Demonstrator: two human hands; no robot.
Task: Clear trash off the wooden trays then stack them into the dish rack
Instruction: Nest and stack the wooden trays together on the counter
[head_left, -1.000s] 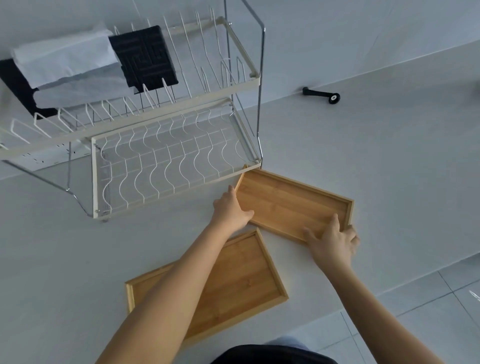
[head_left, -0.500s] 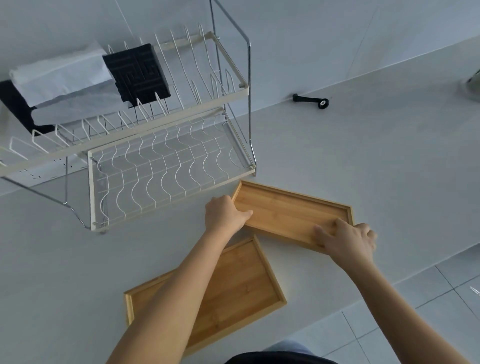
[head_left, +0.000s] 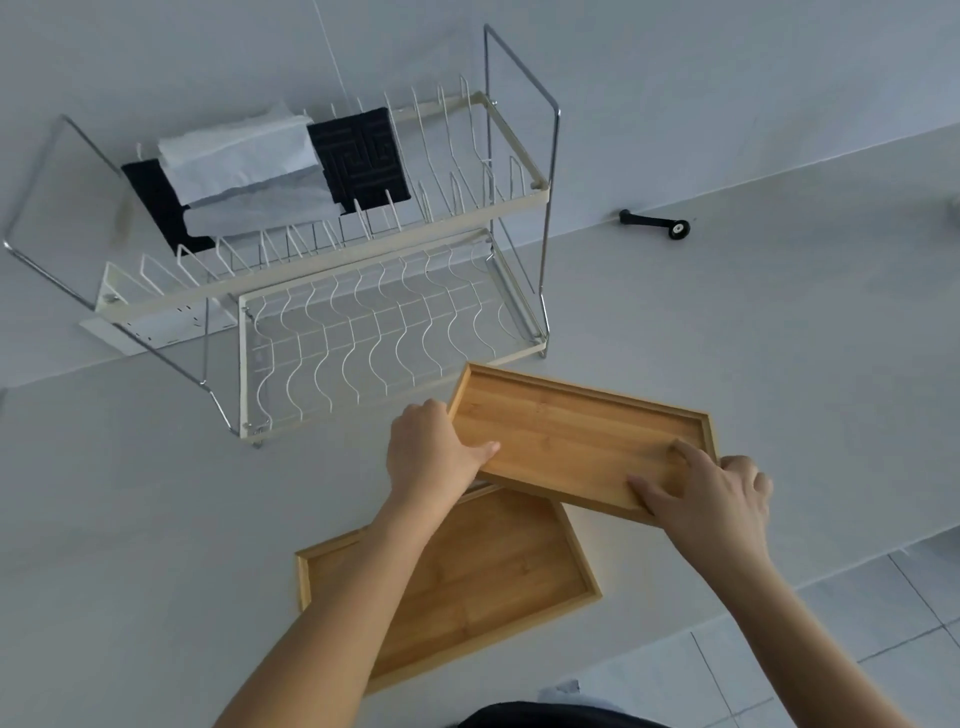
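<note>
Counter (head_left: 156, 519): left hand (head_left: 434, 457) hides tray (head_left: 576, 436) corner, probably gripping.

we reach both bare forearms forward and up from the bottom of the view. our left hand (head_left: 434, 457) is closed around something at its left end, thumb lying flat on top. our right hand (head_left: 711, 493) clamps the other end, thumb and forefinger pressed on top, remaining fingers curled under.
</note>
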